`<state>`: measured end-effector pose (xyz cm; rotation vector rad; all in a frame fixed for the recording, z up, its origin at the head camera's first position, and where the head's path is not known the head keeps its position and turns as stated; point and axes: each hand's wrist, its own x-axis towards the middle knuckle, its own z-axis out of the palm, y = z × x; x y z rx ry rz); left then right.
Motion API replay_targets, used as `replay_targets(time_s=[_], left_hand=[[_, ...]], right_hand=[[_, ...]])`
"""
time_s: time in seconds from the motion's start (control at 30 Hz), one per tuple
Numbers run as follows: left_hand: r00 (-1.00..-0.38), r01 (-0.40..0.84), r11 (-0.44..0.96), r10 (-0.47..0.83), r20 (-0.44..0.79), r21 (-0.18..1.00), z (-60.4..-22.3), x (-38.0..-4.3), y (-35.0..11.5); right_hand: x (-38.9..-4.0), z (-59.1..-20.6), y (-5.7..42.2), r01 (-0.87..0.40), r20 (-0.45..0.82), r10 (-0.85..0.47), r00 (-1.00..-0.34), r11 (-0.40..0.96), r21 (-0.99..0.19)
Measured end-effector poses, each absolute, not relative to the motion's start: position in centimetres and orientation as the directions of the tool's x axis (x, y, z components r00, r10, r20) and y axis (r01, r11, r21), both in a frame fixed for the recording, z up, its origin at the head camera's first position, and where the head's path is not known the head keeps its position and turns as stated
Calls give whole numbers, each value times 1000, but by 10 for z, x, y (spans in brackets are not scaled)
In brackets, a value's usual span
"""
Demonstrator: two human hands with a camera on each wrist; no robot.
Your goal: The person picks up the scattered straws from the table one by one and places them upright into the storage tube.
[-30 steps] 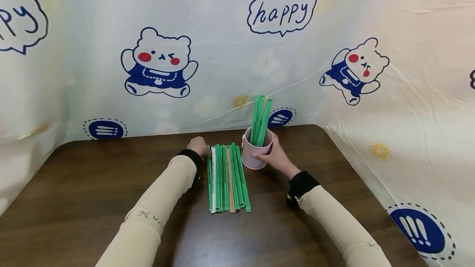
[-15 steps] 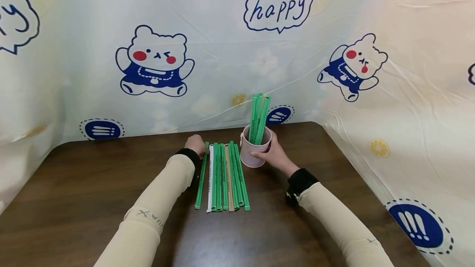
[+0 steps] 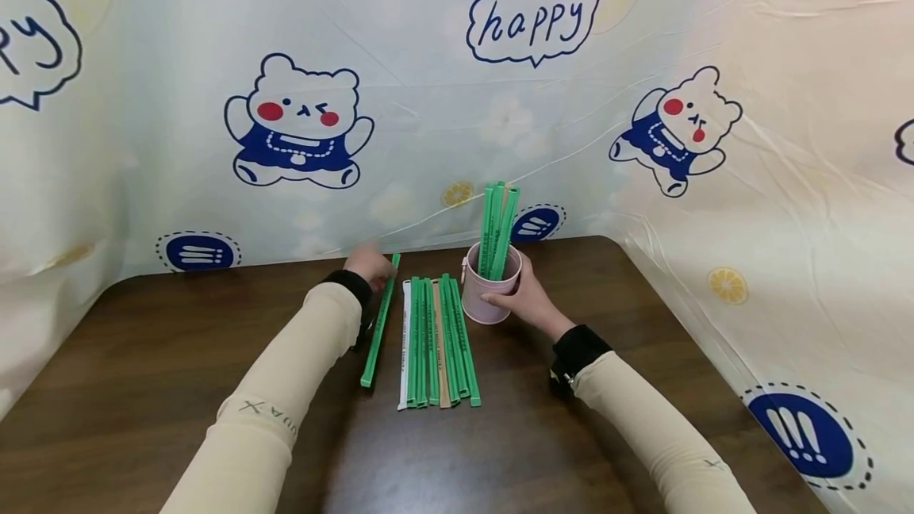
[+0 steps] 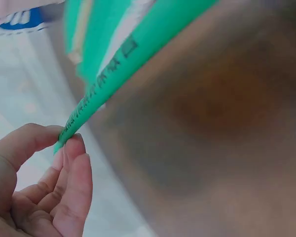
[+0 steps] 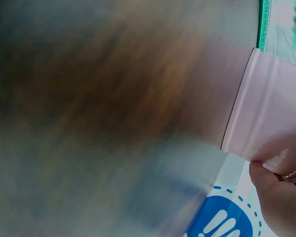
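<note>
My left hand (image 3: 369, 264) pinches one end of a green wrapped straw (image 3: 379, 327), thumb against fingertips. In the left wrist view dark printing runs along this straw (image 4: 123, 61), which slants away from the fingers. To its right lies a row of wrapped straws (image 3: 432, 347), mostly green, with a white one (image 3: 405, 347) at the left edge and a brown one (image 3: 440, 347) among them. My right hand (image 3: 531, 300) holds a small pink bucket (image 3: 485, 304) from its right side. Several green straws (image 3: 497, 228) and a brown one stand in the bucket, leaning slightly.
A dark brown wooden table (image 3: 178, 387) carries everything. Behind and beside it hangs a pale curtain (image 3: 428, 62) with printed bears and lettering, close to the table's back edge.
My left hand has drawn the green straw leftward, away from the row, and tilted it; its far end is now raised past the row. The right hand stays on the bucket.
</note>
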<state>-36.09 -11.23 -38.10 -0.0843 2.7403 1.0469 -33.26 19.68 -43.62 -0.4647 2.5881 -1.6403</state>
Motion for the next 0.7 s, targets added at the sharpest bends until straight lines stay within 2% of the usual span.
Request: replay_targets(time_s=[0.3,0.47,0.7], left_hand=[[-991,-84,630,31,-132,772,-312,-377,-93],[-993,-50,512,69,-99,857,-284,-374,-75],[-997,12,418,71,-19,908,-249,-374,-51]], right_hand=[[-307,-403,192,-195,80,-302,-950,374,-907],[-308,-405,193,-201,84,-303,-949,377,-904],[-329,-431,196,-210,104,-280,-954,380,-901]])
